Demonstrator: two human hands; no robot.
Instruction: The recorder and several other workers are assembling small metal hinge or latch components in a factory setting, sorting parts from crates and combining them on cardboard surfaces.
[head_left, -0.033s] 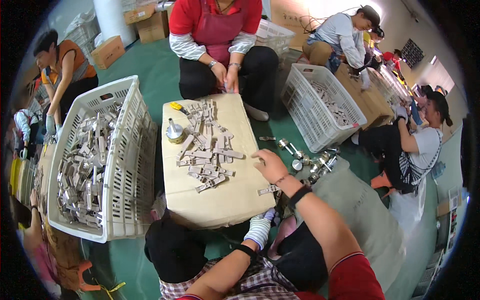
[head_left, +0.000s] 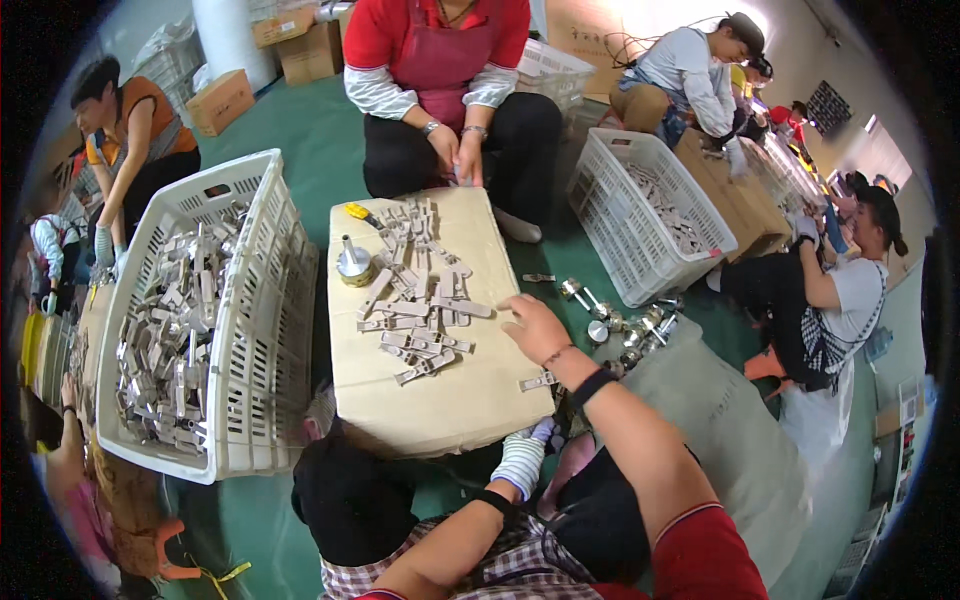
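My right hand (head_left: 536, 328) is bare, a dark band at its wrist. It hovers at the right side of a cardboard-topped work surface (head_left: 440, 415), fingers bent but apart, fingertips just beside the end of a metal clip (head_left: 470, 307). That clip lies in a loose pile of similar flat clips (head_left: 415, 345). My left hand (head_left: 522, 458), in a striped glove, is low by the near right edge of the surface; its fingers are partly hidden. One single clip (head_left: 538, 382) lies at the right edge, near both hands. A round metal piece with an upright stem (head_left: 353, 262) stands left of the pile.
White crates of clips stand left (head_left: 262, 370) and right (head_left: 650, 245). A yellow-handled tool (head_left: 358, 211) lies at the far left corner. Metal cylinder parts (head_left: 630, 330) sit on the green floor beside a pale sack (head_left: 715, 420). A person in a red apron (head_left: 450, 70) sits opposite; others work around.
My right hand has moved slightly left, closer to the end of the nearest clip. The whole view has shifted a little; the left hand stays by the near edge.
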